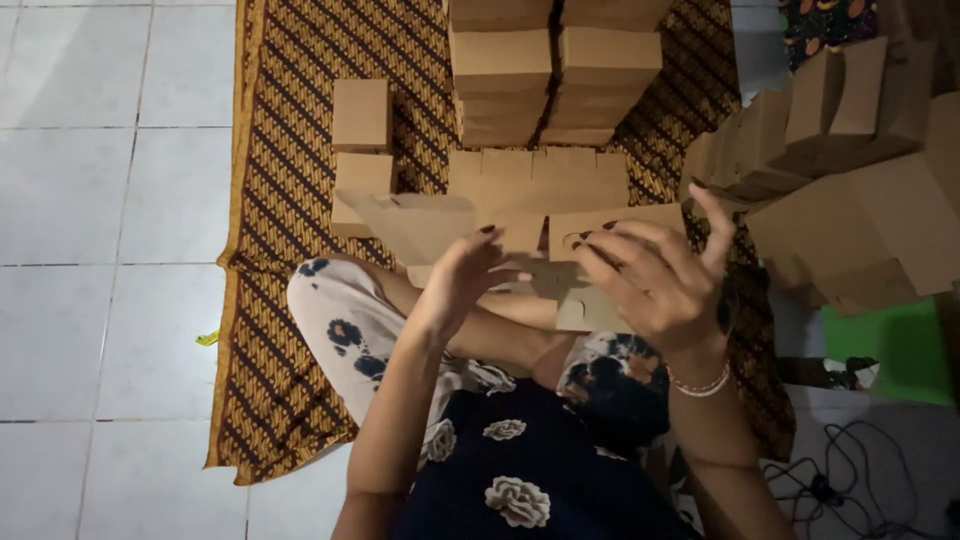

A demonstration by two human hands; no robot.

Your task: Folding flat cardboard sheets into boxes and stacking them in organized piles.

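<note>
A flat brown cardboard box blank [440, 222] lies partly folded over my lap. My left hand [462, 272] presses on its middle flap with fingers bent. Spread over the blank's right side is my right hand [655, 275], fingertips on the cardboard, a beaded bracelet [700, 383] at the wrist. Both hands grip the blank between them.
Stacks of folded brown boxes [555, 70] stand ahead on a patterned brown cloth [290, 180]. Two single boxes [361, 115] sit at the left. A heap of boxes [850, 170] fills the right. White floor tiles [100, 200] lie left; cables [850, 480] and a green object [885, 345] lie right.
</note>
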